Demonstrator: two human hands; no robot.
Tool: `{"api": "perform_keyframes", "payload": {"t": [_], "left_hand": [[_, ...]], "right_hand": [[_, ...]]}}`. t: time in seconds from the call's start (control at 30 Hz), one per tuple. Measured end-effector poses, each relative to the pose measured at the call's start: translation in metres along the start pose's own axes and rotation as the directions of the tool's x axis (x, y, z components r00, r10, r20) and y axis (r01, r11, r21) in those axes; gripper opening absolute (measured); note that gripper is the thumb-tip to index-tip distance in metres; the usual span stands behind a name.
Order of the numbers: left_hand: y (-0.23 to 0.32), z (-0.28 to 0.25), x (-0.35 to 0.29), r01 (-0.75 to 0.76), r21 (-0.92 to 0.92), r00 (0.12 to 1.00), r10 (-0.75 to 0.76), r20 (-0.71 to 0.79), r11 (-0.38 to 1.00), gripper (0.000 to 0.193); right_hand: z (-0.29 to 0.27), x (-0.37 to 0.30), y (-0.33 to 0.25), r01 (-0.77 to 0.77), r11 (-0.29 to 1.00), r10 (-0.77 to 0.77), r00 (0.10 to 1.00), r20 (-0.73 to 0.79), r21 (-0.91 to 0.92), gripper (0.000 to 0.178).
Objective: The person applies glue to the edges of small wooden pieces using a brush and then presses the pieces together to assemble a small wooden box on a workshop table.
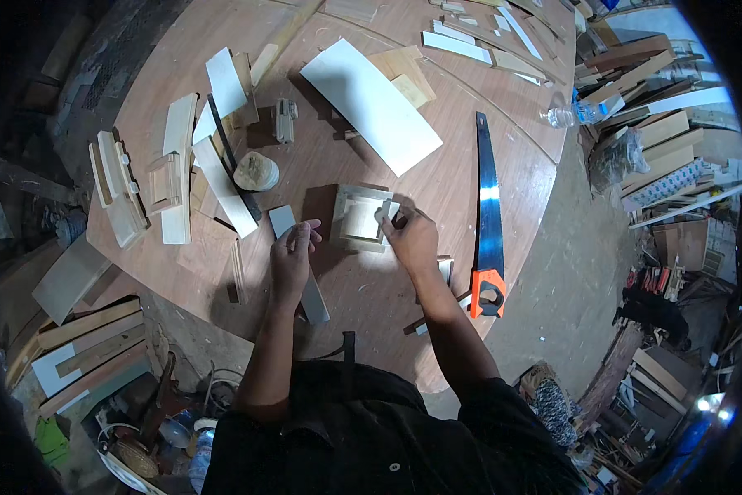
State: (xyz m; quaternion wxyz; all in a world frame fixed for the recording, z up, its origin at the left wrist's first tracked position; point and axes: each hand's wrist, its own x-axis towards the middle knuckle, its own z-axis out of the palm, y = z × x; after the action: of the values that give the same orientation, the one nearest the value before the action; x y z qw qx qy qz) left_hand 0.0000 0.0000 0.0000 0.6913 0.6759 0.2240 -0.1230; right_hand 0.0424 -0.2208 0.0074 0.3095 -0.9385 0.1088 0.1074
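Left hand (292, 252) gripping a grey strip (298, 264) near the tabletop's (470, 190) front edge. Right hand (410, 239) pinching a small wood piece (385, 211) against a square frame (361, 216) mid-tabletop. Saw (488, 214) lying toward the right edge, white board (371, 106) behind the frame.

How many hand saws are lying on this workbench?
1. The hand saw with an orange handle lies on the round wooden table, just to the right of the right hand. Others could be hidden among the scrap wood.
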Motion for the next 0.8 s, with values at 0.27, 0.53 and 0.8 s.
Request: {"api": "perform_keyframes", "payload": {"t": [0.27, 0.53, 0.8], "left_hand": [[0.001, -0.007, 0.003, 0.01, 0.014, 0.999, -0.009, -0.052, 1.0, 0.034], [-0.003, -0.005, 0.0, 0.021, -0.015, 0.999, -0.022, -0.036, 1.0, 0.034], [-0.003, -0.006, 0.0, 0.031, -0.046, 0.999, -0.033, -0.043, 0.998, 0.034]], "right_hand": [[0.011, 0.004, -0.001, 0.02, 0.995, -0.021, 1.0, -0.007, -0.1, 0.04], [0.004, 0.003, -0.003, 0.0, 0.995, 0.001, 1.0, 0.014, -0.1, 0.04], [0.01, 0.002, -0.001, 0.064, 0.992, -0.07, 0.997, -0.046, -0.109, 0.039]]}}
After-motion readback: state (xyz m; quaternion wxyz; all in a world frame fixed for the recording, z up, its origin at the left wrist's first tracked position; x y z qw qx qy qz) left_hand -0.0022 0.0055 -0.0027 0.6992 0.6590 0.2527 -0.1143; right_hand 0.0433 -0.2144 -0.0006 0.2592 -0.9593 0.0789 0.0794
